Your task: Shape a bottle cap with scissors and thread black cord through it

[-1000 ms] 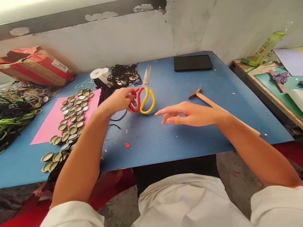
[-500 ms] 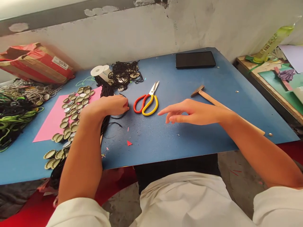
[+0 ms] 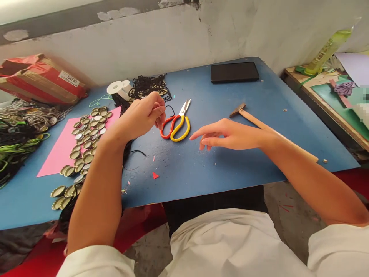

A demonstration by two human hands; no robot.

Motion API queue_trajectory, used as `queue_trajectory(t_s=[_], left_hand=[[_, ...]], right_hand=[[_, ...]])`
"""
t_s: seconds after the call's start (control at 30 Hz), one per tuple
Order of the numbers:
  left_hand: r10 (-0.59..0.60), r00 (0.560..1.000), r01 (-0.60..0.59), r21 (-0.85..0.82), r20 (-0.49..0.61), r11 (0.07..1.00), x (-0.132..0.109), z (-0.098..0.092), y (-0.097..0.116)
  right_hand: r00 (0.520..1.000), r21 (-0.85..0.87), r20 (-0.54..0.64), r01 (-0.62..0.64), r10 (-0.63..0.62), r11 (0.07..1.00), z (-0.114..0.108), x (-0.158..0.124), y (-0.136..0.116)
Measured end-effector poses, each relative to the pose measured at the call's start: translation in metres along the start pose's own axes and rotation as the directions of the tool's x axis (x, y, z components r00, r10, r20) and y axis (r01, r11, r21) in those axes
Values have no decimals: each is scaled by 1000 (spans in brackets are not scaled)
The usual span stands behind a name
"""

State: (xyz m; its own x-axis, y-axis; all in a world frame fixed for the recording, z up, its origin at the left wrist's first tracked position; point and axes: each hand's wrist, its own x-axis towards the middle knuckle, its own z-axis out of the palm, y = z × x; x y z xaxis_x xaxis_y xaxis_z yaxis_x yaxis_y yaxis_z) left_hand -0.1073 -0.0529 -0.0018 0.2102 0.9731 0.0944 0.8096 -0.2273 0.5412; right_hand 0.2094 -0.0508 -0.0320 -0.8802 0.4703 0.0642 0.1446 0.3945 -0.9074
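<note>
Thin black cord (image 3: 170,109) hard to make out, only a small loop shows past the fingertips; rest hidden behind left hand (image 3: 141,115). Left hand raised over the bench (image 3: 201,169) mid-area, thumb & fingers pinched on the cord. Right hand (image 3: 227,134) hovers w/ fingers spread, holding nothing. Scissors (image 3: 175,125) lie shut between both hands. Hammer (image 3: 259,123) handle partly hidden by right forearm, toward right edge.
</note>
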Motion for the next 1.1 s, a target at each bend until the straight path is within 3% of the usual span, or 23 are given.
queue_trajectory(t_s=[0.1,0.17,0.33,0.4,0.47,0.57,0.7,0.83,0.97,1.1], left_hand=[[30,1000,-30,-213,-7,977,-3,18,16],[57,998,-46,-254,36,966,-6,32,27],[229,973,-233,-143,-39,962,-15,64,48],[308,949,-312,-73,-65,947,-18,72,52],[341,936,-344,-23,-90,939,-21,77,53],[330,938,-330,18,-107,944,-23,81,54],[284,956,-279,75,-77,957,-20,84,51],[188,982,-188,329,33,926,-12,78,44],[68,983,-152,563,168,813,-3,67,34],[-6,992,-76,624,128,778,4,55,20]], right_hand=[[994,49,-89,-67,71,997,5,5,5],[978,138,-151,-121,141,983,9,8,8],[956,551,-161,-119,245,826,20,14,14],[948,615,-199,-75,247,785,23,16,15],[918,601,-307,-17,250,799,25,17,17],[834,522,-496,65,241,850,26,17,17],[752,488,-616,130,235,863,21,16,15],[654,523,-711,245,259,817,7,14,10],[521,517,-803,368,289,773,-22,8,9],[347,424,-895,464,281,777,-56,-5,8]])
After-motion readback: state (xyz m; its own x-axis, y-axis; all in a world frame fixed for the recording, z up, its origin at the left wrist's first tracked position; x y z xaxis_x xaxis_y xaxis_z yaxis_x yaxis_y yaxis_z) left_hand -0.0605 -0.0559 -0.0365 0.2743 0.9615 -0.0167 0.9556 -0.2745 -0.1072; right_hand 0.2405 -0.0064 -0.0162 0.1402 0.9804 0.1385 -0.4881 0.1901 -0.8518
